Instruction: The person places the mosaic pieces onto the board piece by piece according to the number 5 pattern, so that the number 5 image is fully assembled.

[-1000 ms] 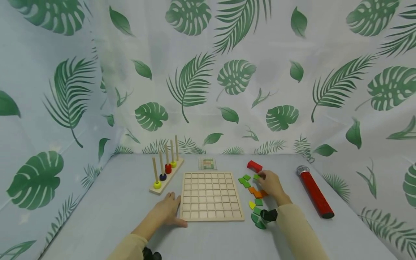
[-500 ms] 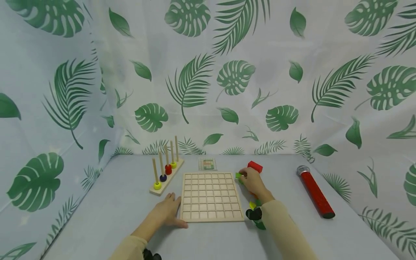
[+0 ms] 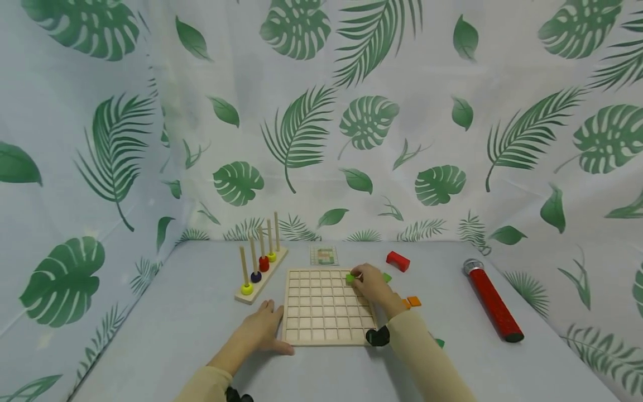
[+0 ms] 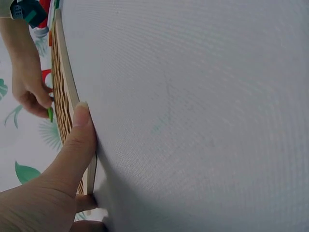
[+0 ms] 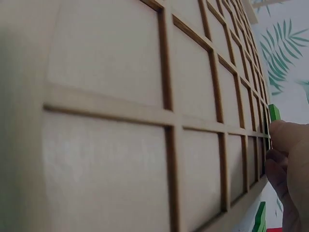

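A small green piece (image 3: 350, 278) is pinched between the thumb and fingers of the right hand (image 3: 374, 286), held at the far right corner of the gridded wooden board (image 3: 321, 307). In both wrist views the piece is seen nearly edge-on, so its long axis cannot be told, nor can it be made out whether the cell floor is touched. No gripped thing is seen in the left hand (image 3: 261, 329): its fingers are extended, laid against the board's left side, with the thumb along the near rim. The piece is thus set diagonally across the board from the left hand, and that corner is reached far more closely by the right. Just beyond the right hand another green piece (image 3: 387, 277) is partly seen; orange pieces (image 3: 414, 301) are found nearer the person, right of the board, and a red block (image 3: 398, 261) is placed farther off.
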Motion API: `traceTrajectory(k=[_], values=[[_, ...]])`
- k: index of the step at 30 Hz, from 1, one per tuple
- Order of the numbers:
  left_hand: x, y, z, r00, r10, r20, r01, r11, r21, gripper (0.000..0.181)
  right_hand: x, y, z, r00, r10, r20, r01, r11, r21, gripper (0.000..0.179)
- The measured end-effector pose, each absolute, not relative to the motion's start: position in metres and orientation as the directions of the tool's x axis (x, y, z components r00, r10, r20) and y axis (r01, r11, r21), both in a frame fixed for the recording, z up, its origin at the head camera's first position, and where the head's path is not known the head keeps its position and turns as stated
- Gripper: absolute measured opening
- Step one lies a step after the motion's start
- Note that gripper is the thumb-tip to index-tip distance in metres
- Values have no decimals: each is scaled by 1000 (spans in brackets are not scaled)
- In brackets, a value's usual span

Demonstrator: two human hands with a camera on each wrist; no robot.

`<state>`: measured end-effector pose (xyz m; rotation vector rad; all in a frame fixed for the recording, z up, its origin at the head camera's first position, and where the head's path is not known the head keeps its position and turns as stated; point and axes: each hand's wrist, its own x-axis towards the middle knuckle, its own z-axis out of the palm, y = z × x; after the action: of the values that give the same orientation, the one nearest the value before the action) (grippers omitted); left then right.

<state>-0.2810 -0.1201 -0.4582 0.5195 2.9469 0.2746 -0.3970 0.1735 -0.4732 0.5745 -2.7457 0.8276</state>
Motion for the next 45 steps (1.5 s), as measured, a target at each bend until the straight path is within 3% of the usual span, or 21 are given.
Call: traceTrajectory(k=[30,36,45], values=[[-283,-113,-451,-930,351,-107,330,928,175,109,-395,173,-469,-910,-307,278,-408,783,-470,20],[-283,-115,-452,-933,346,-104,324,928,183,109,-397,173,-470,-906,-309,291,-419,756,-502,23],[-280,-118,-456,-930,348,-119,320,925,205,109,-392,183,-474,-936,-189,298,-338,724,-602,18]])
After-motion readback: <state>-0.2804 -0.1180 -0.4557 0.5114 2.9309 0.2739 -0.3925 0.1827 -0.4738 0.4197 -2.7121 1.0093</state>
